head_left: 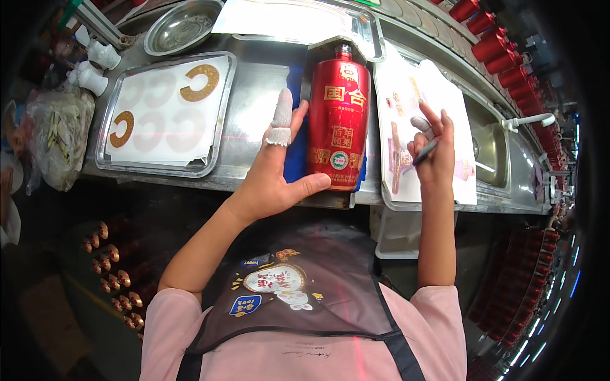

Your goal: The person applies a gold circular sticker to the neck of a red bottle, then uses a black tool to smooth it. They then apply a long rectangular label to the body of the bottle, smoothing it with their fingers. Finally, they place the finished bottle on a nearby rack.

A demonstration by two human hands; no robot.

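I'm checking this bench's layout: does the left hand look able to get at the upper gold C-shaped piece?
Probably yes: the left hand would have to leave the red bottle, but only metal counter and the tray's rim seem to lie between it and the upper gold C-shaped piece.

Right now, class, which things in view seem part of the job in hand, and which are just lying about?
Likely the job:
Glossy red bottle with gold print, touched by the left hand
Slim dark tool in the right hand
Printed white sheet beside the bottle
Gold C-shaped pieces, perhaps

Apparently lying about:
Round metal bowl
Crumpled clear plastic bag
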